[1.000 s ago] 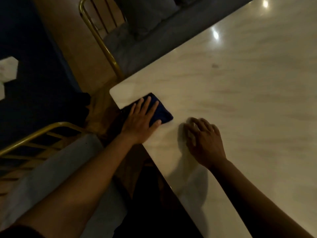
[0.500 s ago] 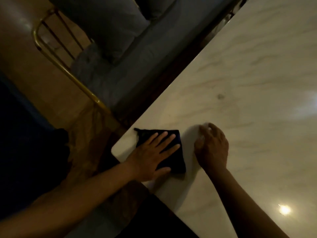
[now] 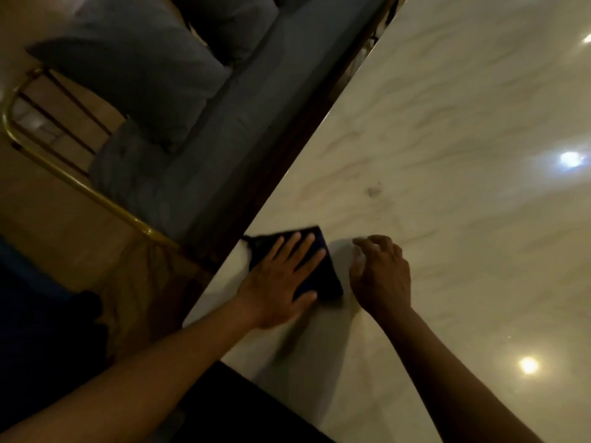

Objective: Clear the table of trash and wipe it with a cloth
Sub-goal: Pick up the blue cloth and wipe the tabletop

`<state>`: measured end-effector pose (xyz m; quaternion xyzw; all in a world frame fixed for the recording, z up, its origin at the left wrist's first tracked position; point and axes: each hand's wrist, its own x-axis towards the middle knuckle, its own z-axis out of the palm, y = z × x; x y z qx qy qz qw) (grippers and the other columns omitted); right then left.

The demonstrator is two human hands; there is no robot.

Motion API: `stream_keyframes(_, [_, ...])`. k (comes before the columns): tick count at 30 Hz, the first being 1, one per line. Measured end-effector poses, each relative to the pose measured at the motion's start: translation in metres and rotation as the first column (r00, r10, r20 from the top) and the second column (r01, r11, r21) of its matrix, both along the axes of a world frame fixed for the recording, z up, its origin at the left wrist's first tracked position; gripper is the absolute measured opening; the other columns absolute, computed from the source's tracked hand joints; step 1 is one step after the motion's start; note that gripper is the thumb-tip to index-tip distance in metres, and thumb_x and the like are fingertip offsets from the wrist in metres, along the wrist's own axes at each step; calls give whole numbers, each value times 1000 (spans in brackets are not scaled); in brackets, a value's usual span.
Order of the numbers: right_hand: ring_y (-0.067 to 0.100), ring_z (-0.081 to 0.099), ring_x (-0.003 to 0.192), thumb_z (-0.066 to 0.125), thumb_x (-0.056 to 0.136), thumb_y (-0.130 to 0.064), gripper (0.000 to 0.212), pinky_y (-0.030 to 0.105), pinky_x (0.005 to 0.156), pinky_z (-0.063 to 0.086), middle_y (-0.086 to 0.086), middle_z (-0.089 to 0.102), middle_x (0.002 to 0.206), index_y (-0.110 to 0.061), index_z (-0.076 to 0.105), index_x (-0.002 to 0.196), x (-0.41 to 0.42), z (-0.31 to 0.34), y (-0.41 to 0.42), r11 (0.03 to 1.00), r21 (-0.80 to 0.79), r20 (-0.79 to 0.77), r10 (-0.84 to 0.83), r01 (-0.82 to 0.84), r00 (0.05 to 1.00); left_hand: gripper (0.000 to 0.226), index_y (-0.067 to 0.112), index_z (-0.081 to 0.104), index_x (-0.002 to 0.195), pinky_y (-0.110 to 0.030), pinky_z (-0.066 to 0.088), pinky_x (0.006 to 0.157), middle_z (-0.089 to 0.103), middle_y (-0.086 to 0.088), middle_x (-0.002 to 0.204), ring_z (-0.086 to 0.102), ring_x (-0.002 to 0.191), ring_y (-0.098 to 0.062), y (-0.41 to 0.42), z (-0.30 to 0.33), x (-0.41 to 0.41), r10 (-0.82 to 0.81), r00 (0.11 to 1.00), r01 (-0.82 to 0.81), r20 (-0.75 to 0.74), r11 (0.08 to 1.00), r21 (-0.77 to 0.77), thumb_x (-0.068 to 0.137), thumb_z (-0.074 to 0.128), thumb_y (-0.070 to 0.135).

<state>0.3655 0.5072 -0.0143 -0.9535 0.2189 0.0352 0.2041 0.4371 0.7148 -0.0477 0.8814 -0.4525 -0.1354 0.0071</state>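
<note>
Head view looks down in dim light at a pale marble-patterned desk (image 3: 447,155) whose long edge runs diagonally from the near left to the far right. On the desk, close to that edge and near its corner, lies a dark folded cloth (image 3: 323,279). The left hand (image 3: 281,282) lies flat on top of the cloth, palm down, fingers (image 3: 300,247) spread and straight, pressing it against the surface rather than clutching it; the thumb rests at the cloth's near edge. The left forearm stretches back toward the near left corner of the picture.

Just to the right of the cloth, the right hand (image 3: 382,276) sits on the bare desk, empty, with its fingers loosely curled and the fingertips touching or almost touching the surface; whether they press down I cannot tell. A narrow strip of desk separates this hand from the cloth. A small dark smudge (image 3: 373,190) marks the desk farther away, beyond both hands. Bright reflections of lamps (image 3: 571,158) shine on the right part of the top.

Off the desk to the far left stands a grey upholstered seat with cushions (image 3: 137,84), and beside it a brass-coloured metal frame (image 3: 80,183) over a tan floor
</note>
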Motion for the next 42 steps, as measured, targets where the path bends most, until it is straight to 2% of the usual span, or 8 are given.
stream_keyframes(4, [26,49,117,61,87,-32,43,39,94,46,2,52,130,-23,59,128,16,-2,-4,987,-56,-4,-153,153,988,75,32,-8,158,-46,-5,124,-16,-1,166,-16,152,-25,3,4,15,-173,985,173,-4,985,-9,100,28,61])
stream_keyframes(10, [21,56,90,58,91,-20,16,32,67,49,0,62,100,-20,73,96,43,-3,2,939,-111,76,-317,324,945,72,32,-1,159,-44,-4,123,-9,-2,167,-8,153,-27,-57,-3,152,-308,949,308,61,951,12,98,20,64])
stream_keyframes(16, [16,59,95,63,88,-26,19,24,70,44,-1,61,110,-19,67,105,64,-6,41,818,-78,105,-562,570,820,74,24,-6,159,-48,-2,123,-10,-10,166,-7,153,-32,-135,-8,242,-280,955,279,103,960,21,99,14,63])
stream_keyframes(20, [17,63,92,65,84,-28,25,22,68,43,-4,60,113,-21,65,108,76,-7,55,711,-54,89,-696,701,713,79,22,-2,159,-49,-4,123,-7,-13,166,-5,153,-36,-111,-11,220,-450,892,453,50,890,-58,94,11,65])
stream_keyframes(25, [23,54,110,62,88,-24,39,31,79,48,4,54,119,-19,57,126,96,-6,54,667,-50,44,-743,744,668,78,29,-8,158,-45,-14,121,-19,-4,165,-24,150,-26,-59,-13,188,-707,707,706,-20,707,-39,98,22,66])
stream_keyframes(28, [26,53,107,61,86,-18,30,32,84,50,8,55,111,-14,62,115,98,-4,60,687,-34,84,-722,726,687,76,32,-10,158,-45,-13,121,-20,-1,165,-24,150,-23,-68,-12,199,-759,651,758,7,650,-55,98,24,67])
stream_keyframes(35, [25,48,116,55,91,-16,34,30,92,48,8,54,122,-15,58,126,84,4,60,798,-69,25,-599,599,800,73,34,-3,159,-46,-3,123,-11,0,167,-16,153,-23,-99,-12,214,-762,642,766,79,640,-60,99,24,66])
stream_keyframes(42, [14,50,109,54,93,-25,36,26,86,50,-3,53,121,-26,58,128,103,-8,49,610,12,48,-792,793,609,72,36,-4,158,-46,-1,123,-13,3,167,-17,152,-20,-179,-14,257,-789,610,792,74,606,-70,99,19,68])
